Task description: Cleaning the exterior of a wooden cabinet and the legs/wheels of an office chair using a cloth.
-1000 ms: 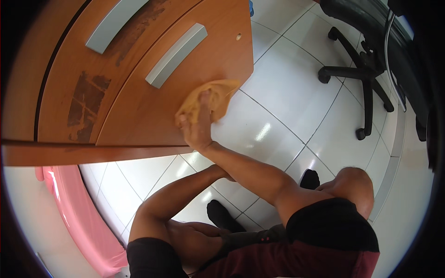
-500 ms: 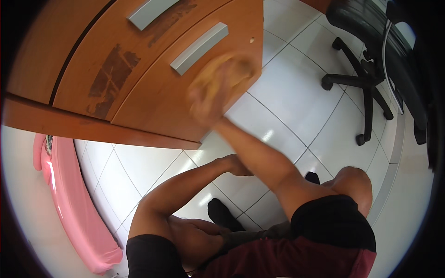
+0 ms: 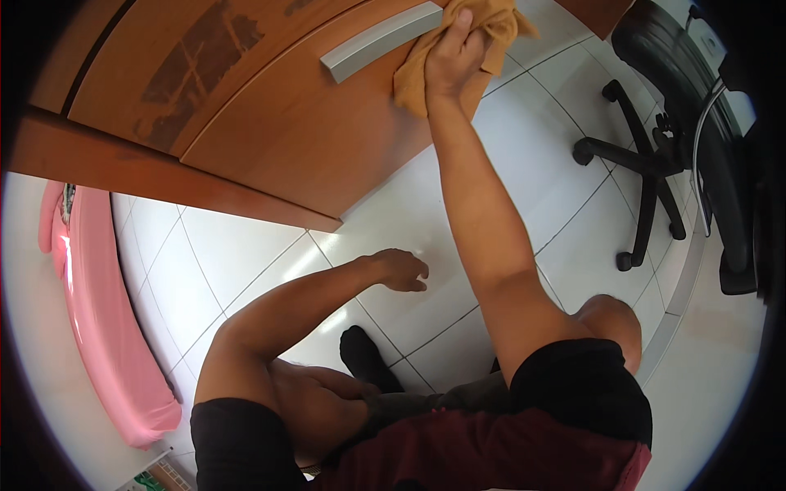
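My right hand (image 3: 455, 64) presses a yellow-orange cloth (image 3: 416, 79) against the right edge of a brown wooden drawer front (image 3: 303, 123). Its fingers are bunched into the cloth, and part of the fabric hangs past the edge. Just left of the cloth is a silver bar handle (image 3: 381, 41). Over the floor, in front of my body, hovers my left hand (image 3: 399, 270). It holds nothing, its fingers loosely bent and slightly apart.
Dark worn patches (image 3: 201, 61) mark the upper drawer front. A black wheeled chair (image 3: 647, 159) stands on the right. To the left, a long pink padded thing (image 3: 106, 311) lies along the wall. White tiles (image 3: 246, 245) cover the floor.
My right hand has moved up and right with the cloth, from the drawer's lower right to its edge beside the handle. The left hand has shifted slightly left, away from the right forearm.
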The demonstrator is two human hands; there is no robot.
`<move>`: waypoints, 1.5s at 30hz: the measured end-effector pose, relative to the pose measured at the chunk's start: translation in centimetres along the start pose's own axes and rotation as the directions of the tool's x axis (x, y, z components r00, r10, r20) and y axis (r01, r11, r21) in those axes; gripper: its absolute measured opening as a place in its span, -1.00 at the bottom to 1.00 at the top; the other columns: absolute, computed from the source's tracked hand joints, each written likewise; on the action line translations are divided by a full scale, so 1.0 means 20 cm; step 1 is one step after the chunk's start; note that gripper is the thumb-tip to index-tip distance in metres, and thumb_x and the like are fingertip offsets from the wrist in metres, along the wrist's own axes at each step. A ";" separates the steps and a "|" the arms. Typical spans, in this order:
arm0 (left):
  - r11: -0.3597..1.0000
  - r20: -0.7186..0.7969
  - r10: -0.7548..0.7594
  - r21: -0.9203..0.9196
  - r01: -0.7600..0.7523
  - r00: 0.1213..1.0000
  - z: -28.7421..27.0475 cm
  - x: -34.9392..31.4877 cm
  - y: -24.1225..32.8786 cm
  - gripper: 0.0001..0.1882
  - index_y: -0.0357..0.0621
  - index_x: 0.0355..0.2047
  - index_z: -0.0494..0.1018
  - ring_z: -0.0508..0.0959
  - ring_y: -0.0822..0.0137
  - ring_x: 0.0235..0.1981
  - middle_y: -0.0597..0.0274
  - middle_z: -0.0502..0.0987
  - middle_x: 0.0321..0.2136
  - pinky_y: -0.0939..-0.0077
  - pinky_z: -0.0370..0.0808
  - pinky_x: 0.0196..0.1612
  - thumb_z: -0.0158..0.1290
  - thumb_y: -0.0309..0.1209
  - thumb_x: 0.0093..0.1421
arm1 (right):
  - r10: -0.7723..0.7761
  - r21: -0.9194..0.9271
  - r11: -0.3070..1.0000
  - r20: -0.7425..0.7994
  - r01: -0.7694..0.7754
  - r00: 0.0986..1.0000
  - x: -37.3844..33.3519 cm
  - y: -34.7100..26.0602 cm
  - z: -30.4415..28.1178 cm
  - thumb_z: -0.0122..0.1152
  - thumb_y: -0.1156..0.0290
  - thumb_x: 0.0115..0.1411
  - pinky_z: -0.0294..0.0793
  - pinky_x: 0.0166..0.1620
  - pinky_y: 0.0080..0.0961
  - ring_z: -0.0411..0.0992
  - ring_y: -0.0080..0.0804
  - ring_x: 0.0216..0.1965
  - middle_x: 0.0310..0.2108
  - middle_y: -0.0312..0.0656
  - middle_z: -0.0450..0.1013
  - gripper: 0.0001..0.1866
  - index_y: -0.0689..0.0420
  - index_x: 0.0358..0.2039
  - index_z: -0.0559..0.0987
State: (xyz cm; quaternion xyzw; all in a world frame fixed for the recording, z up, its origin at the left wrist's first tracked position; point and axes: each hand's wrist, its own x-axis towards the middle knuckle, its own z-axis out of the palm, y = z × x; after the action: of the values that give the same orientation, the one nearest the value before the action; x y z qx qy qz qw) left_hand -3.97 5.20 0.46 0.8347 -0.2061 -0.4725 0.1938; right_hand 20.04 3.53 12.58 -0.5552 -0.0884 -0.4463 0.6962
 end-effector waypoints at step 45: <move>0.999 -0.013 -0.051 -0.015 0.051 0.999 -0.11 0.05 0.04 -0.50 -0.12 -0.06 0.36 0.38 0.12 -0.03 0.11 0.43 -0.10 0.31 0.32 -0.01 -0.09 -0.03 0.12 | 0.329 -0.175 0.940 0.243 -0.292 0.913 -0.11 -0.04 -0.16 -0.09 0.09 0.21 0.24 -0.01 -0.37 0.32 -0.14 -0.07 -0.15 0.07 0.38 -0.46 0.41 -0.13 0.38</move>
State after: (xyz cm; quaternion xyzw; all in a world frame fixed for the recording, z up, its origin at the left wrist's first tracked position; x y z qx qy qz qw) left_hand -1.58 4.32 1.17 0.8414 -0.1799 -0.4732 0.1890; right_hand 16.93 1.92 10.61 -0.6633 -0.0620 -0.2554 0.7007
